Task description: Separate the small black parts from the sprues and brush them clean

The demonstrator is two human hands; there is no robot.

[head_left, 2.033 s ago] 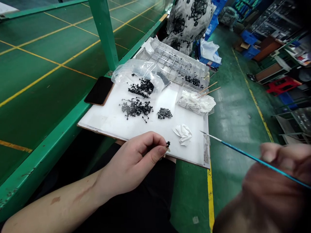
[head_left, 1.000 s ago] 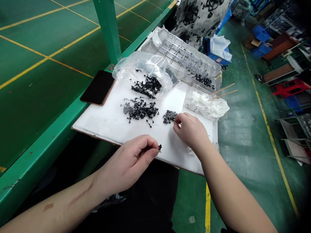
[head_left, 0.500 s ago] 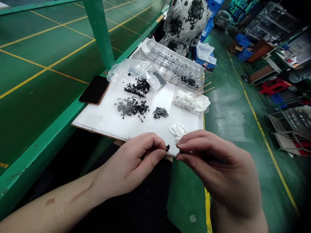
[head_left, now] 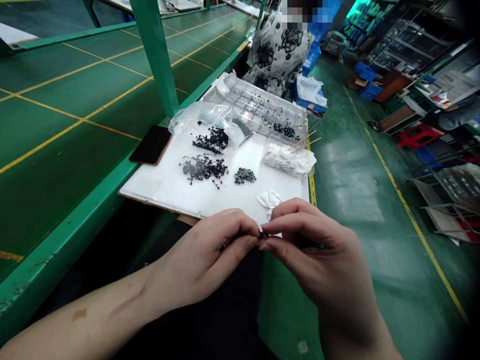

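Observation:
My left hand (head_left: 204, 257) pinches a tiny black plastic part (head_left: 263, 234) between thumb and forefinger, just below the front edge of a white board (head_left: 165, 185). My right hand (head_left: 322, 265) meets it fingertip to fingertip, pinched shut on the same spot; what it holds is mostly hidden. On the board lie a heap of black sprue pieces (head_left: 203, 168), a small pile of black rings (head_left: 244, 175) and a crumpled white wipe (head_left: 270, 198).
A clear bag (head_left: 195, 117) with more black pieces, a clear compartment tray (head_left: 258, 107), a box of white wipes (head_left: 288, 160) with wooden sticks and a dark phone (head_left: 152, 145) surround the board. A green bench (head_left: 67, 125) lies left. A person in a flowered top (head_left: 279, 47) sits behind.
My right hand put away the blue brush, reached to the pile of rings, then came back and closed against my left fingertips. My left hand kept its pinch throughout.

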